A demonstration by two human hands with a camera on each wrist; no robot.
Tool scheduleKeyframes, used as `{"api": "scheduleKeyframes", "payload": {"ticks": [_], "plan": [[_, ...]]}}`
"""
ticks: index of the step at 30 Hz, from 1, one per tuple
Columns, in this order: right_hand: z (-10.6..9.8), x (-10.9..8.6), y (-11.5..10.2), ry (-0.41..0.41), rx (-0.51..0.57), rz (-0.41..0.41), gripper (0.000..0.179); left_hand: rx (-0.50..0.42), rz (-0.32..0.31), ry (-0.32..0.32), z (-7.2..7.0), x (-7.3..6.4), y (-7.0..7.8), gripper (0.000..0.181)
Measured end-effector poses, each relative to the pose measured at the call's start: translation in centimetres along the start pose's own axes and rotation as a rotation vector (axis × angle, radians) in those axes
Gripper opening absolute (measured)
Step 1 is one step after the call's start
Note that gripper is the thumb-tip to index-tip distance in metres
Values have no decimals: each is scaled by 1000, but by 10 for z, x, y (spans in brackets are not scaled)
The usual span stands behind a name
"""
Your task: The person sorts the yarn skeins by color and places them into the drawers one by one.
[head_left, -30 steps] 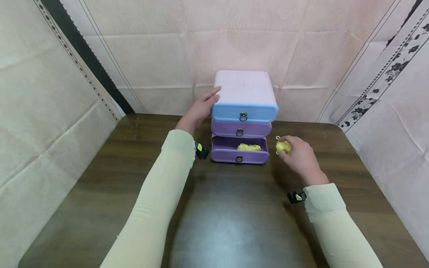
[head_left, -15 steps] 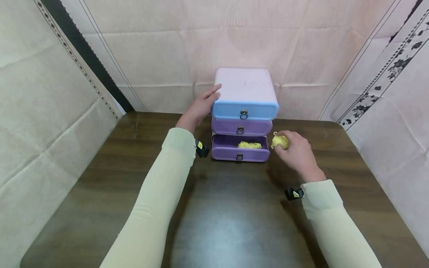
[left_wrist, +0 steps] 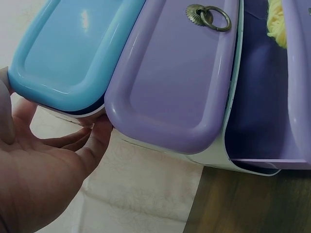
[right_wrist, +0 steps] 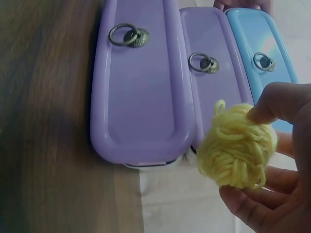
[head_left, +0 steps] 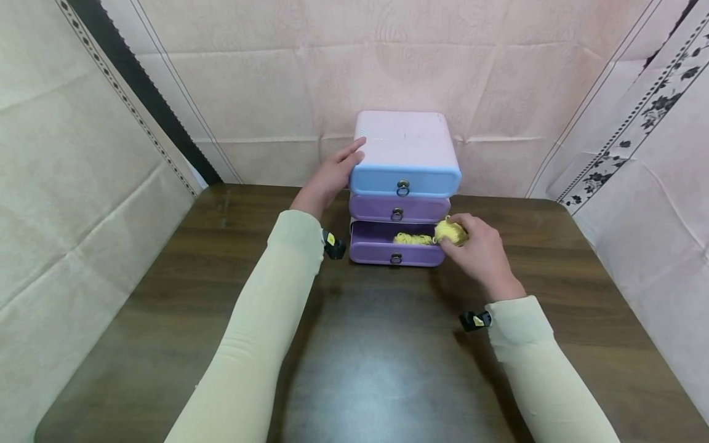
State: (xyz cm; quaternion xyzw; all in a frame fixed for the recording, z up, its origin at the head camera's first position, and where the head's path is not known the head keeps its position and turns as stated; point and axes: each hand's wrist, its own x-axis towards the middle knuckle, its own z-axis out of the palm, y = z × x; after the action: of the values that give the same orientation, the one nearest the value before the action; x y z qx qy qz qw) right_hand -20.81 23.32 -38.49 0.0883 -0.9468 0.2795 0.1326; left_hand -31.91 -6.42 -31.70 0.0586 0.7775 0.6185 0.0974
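A small drawer unit with a white top [head_left: 407, 138] stands at the back of the table. Its top drawer [head_left: 376, 180] is light blue; the middle drawer [head_left: 371, 208] and bottom drawer [head_left: 365, 253] are purple. The bottom one is pulled out, with a yellow yarn bundle [head_left: 410, 239] inside. My left hand [head_left: 330, 178] rests against the unit's upper left side, its fingers touching the side and top edge. My right hand [head_left: 480, 249] pinches a yellow yarn ball [right_wrist: 238, 148] between thumb and fingers. The ball is at the right end of the open drawer.
The brown wooden table [head_left: 354, 344] stretches in front of the unit. Behind and at both sides hang pale cloth sheets [head_left: 249, 92]. Each drawer front carries a metal ring pull [head_left: 402, 189]. A black wrist device [head_left: 475, 320] is at each sleeve cuff.
My right hand has carried the yarn ball leftward, from beside the unit to the right end of the open bottom drawer. The left hand has stayed against the unit.
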Motion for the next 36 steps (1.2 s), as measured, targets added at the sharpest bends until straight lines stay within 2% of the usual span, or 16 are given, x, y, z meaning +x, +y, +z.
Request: {"api": "scheduleKeyframes", "payload": {"ticks": [6, 15, 25, 36], "plan": [[2, -1, -4, 4, 28, -12, 39, 11, -3, 9, 0, -1, 1, 39], [8, -2, -8, -22, 81, 24, 39, 19, -2, 8, 0, -1, 0, 40], [15, -1, -13, 7, 94, -13, 38, -7, 10, 2, 1, -2, 1, 41], [21, 2, -23, 22, 121, -43, 36, 9, -28, -11, 3, -23, 21, 44]]}}
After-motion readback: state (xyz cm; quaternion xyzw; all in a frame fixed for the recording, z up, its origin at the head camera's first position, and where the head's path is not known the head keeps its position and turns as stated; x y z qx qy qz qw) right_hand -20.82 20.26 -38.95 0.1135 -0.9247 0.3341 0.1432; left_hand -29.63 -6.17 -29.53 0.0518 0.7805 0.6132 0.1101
